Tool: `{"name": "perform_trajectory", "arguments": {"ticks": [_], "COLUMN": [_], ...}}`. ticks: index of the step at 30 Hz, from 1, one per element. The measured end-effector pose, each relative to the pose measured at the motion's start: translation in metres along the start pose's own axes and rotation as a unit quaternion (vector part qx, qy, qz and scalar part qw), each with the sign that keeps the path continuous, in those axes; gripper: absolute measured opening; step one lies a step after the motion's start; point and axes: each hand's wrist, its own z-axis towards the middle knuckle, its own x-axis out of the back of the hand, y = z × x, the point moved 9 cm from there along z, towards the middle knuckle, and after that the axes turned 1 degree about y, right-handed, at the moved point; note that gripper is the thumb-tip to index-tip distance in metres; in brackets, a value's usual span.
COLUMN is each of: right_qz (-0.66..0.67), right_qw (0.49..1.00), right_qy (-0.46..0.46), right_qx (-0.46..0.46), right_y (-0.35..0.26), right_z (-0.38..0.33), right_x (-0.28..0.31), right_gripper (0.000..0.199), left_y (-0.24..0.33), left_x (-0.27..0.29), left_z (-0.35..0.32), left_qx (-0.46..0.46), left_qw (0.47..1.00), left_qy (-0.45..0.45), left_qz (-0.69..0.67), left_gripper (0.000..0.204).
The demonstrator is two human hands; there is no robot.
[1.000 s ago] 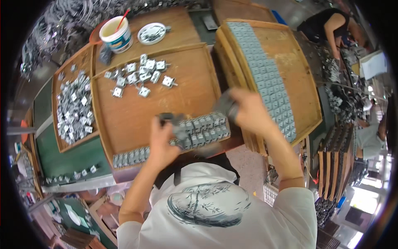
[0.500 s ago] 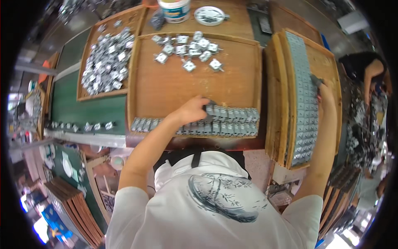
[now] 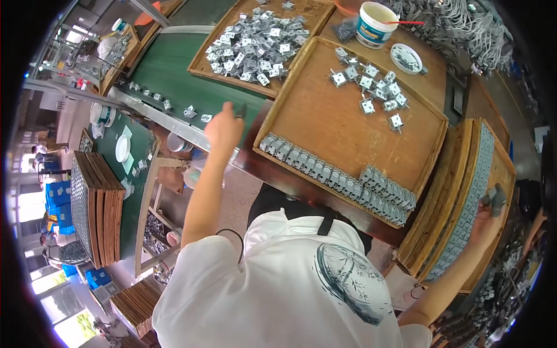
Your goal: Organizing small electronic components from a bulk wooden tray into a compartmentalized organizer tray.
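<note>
My left hand point(image 3: 223, 129) is over the near edge of the green conveyor point(image 3: 174, 55), its index finger stretched out and a dark cover on one finger. It is open and holds nothing that I can see. Right beside its fingers, a small silver metal part point(image 3: 206, 118) lies on the belt. My right hand point(image 3: 484, 220), with grey covers on its fingertips, is over the right-hand tray, beside its strip of packed grey parts point(image 3: 471, 200). Those fingers look apart, with no part visible in them. Neat rows of metal parts point(image 3: 325, 173) line the near side of the middle wooden tray point(image 3: 342, 119).
Loose metal parts point(image 3: 371, 81) sit at the middle tray's far side. Another tray point(image 3: 203, 68) holds a heap of them. Behind stand a white bucket point(image 3: 374, 26) and a round white dish point(image 3: 406, 58). Stacked wooden trays point(image 3: 96, 214) are at the left.
My left hand has left the rows in the middle tray and moved left over the conveyor. The view has turned leftward. My right hand stays by the right-hand tray, now nearer me along it.
</note>
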Motion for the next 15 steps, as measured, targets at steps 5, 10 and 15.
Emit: {"name": "perform_trajectory", "arguments": {"ticks": [5,10,15], "right_qz": [0.083,-0.053,-0.028], "right_qw": [0.993,0.987,0.972], "right_qy": [-0.056,-0.128,-0.207], "right_qx": [-0.062,-0.081,-0.105], "right_y": [0.052,0.080,0.082], "right_z": [-0.090,-0.139,-0.176], "right_x": [-0.138,-0.204,-0.255], "right_gripper": [0.033,0.028,0.031], "left_y": [-0.072,-0.028,0.112], "left_x": [-0.063,-0.069,0.001], "left_z": [0.029,0.010,-0.086], "left_qx": [0.042,0.016,-0.095], "left_qw": [0.998,0.864,0.617], "left_qy": [-0.012,-0.127,-0.307], "left_qz": [-0.046,-0.487,-0.718], "left_gripper": [0.034,0.028,0.035]}}
